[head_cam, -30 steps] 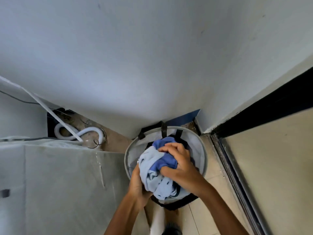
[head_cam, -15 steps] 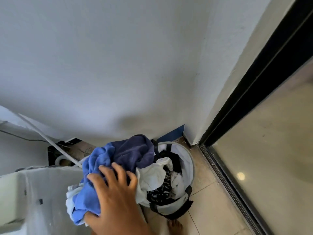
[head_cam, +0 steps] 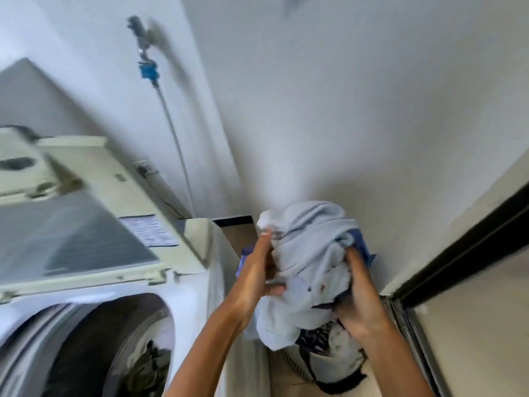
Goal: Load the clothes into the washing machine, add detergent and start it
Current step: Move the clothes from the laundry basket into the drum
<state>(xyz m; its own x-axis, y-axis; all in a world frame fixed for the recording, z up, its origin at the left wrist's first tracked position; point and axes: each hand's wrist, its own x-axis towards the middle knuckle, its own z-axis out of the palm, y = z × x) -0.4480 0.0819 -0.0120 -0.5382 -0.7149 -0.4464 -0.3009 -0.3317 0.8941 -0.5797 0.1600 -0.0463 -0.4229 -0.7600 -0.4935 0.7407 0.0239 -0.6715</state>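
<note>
On the far left stands the washing machine. Its lid is up and leans back. Below it the round drum is open, and some dark clothes lie inside. A paper sticker sits on the right part of the lid.

Behind the machine a thin hose runs up the white wall to a tap with a blue part. The tap is blurry.

Next comes the left hand. Its fingers reach up along the side of the bundle of clothes and its thumb presses into the cloth, so it grips the bundle. The bundle is mostly pale blue with a bit of darker blue. It is up in the air, just to the right of the machine, not yet over the drum. The machine's right side wall stands between the bundle and the drum.

The right hand holds the other side, its fingers curled into the cloth.

Under the bundle sits the laundry basket on the floor, with more clothes in it.

On the far right is a dark door frame.
</note>
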